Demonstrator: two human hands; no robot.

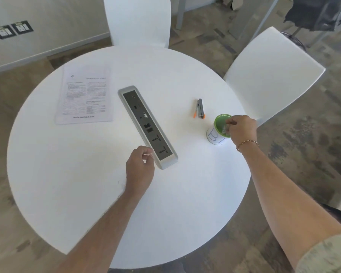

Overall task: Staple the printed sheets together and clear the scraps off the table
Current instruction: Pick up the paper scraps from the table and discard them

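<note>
The printed sheets (85, 96) lie stacked at the far left of the round white table (87, 184). A grey stapler (199, 108) with orange tips rests right of centre. Beside it stands a white cup (217, 133) with a green inside. My right hand (241, 130) hovers over the cup's mouth, its fingertips pinched on a small pale scrap just above the rim. My left hand (140, 169) sits near the table's middle, fingers curled with something small and white pinched at the fingertips; what it is I cannot make out.
A long grey socket strip (148, 127) runs diagonally across the table's centre, its near end touching my left hand. Two white chairs stand at the table, one at the far side (138, 20) and one at the right (274, 75).
</note>
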